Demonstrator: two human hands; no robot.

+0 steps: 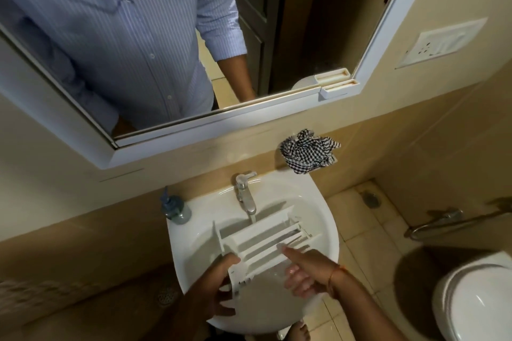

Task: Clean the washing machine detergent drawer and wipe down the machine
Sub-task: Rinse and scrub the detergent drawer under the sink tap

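The white detergent drawer (260,243) lies tilted across the white washbasin (327,219), its far end under the chrome tap (245,196). A thin stream of water falls from the spout onto it. My left hand (219,285) grips the drawer's near end, thumb on top and fingers underneath. My right hand (304,268) is beside the drawer's right edge, fingers straight and wet, thumb touching the drawer's side.
A checked black-and-white cloth (309,151) sits on a small wall shelf behind the basin. A blue soap dispenser (173,209) stands on the basin's left rim. A mirror (166,36) hangs above. A toilet (476,302) is at the lower right, a grab rail (443,223) above it.
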